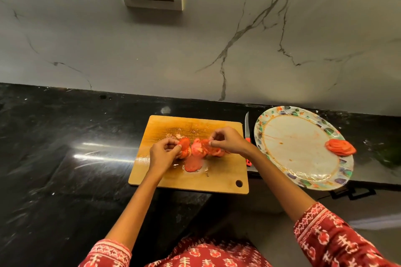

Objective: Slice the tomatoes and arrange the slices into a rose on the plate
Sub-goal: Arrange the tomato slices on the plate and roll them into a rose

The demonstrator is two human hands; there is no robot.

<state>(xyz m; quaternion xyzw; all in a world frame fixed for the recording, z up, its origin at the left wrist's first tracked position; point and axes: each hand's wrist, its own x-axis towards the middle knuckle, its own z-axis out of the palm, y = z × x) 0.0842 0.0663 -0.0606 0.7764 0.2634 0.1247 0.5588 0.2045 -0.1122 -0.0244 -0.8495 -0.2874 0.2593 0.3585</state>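
The person is wearing a red garment (208, 253) printed with a repeating white and pale pink motif. The left sleeve (108, 253) is ending in a band of white geometric patterning at the cuff. The right sleeve (332, 236) is carrying the same banded cuff and larger motifs further up. Both sleeves are ending near the elbows, leaving the forearms bare. Both hands are showing no rings or gloves.

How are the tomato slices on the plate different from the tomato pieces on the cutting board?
The tomato slices on the plate lie untouched, overlapping in a neat fan near the rim of the plate. The tomato pieces on the cutting board lie loose, handled by left hand and right hand. Both are red.
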